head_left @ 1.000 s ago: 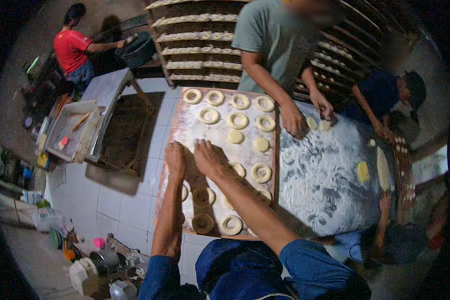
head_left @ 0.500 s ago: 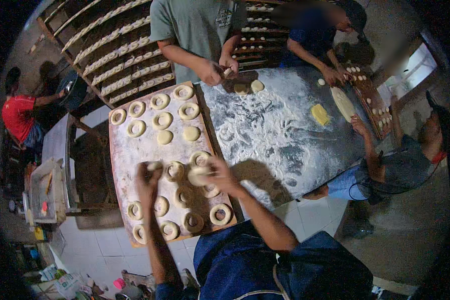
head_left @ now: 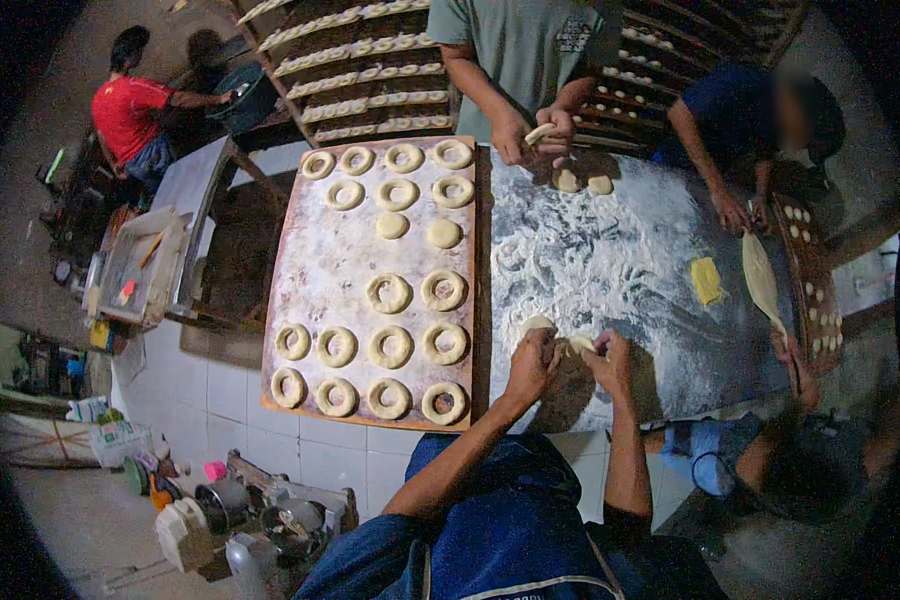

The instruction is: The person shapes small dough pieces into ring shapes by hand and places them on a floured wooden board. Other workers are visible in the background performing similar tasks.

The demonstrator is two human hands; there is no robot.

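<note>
My left hand [head_left: 537, 362] is closed on a pale piece of dough [head_left: 533, 326] at the near edge of the floured dark worktop [head_left: 610, 250]. Just right of it, my right hand [head_left: 607, 360] pinches another pale piece of dough [head_left: 581, 344] over the same surface. Left of my hands lies the wooden board [head_left: 310, 260], carrying several rows of dough rings [head_left: 390, 331] and two flat dough discs [head_left: 444, 233].
A co-worker in grey [head_left: 515, 70] holds dough opposite me. Two others work around a long dough strip [head_left: 758, 275] at right, near a yellow patch [head_left: 706, 282] and a small tray [head_left: 820, 330]. Racks [head_left: 360, 70] stand behind. A person in red [head_left: 130, 110] is by a tub at left.
My hands have moved from the board rightward onto the floured worktop, now holding dough. The co-worker in grey has raised dough off the worktop. The view has shifted.
</note>
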